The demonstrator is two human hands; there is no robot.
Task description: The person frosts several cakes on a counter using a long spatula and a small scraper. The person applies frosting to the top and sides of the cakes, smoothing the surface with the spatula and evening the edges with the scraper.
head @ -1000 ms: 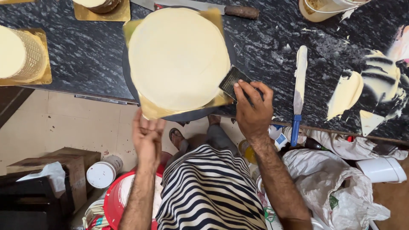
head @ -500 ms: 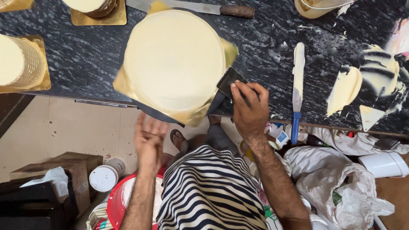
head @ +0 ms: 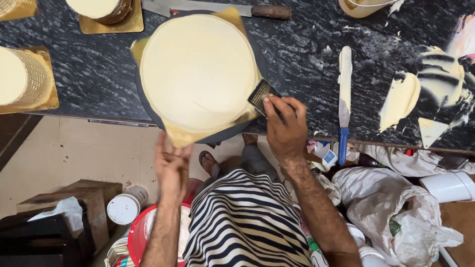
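Pressing a metal scraper (head: pixel 262 95) against the side of the round cream-covered cake (head: pixel 198 71), your right hand (head: pixel 286 129) has its fingers closed on the tool, the fingertips (head: pixel 269 101) pinching its near edge while the blade touches the cake just beyond them. Your left hand (head: pixel 172 165) sits at the near rim of the dark turntable (head: pixel 148 106), fingers loosely spread and curled upward, touching the corner of the gold cake board (head: pixel 180 136) that projects toward you; whether they actually grip it cannot be told. To the right of your right-hand fingers, well apart, a blue-handled palette knife (head: pixel 344 99) lies on the dark marbled counter (head: pixel 307 59), with smears of cream (head: pixel 401 99) farther right. Beyond the cake, a long knife (head: pixel 217 7) lies across the counter. Left of your left-hand fingers stands a smaller cake (head: pixel 20 79) on a gold board.
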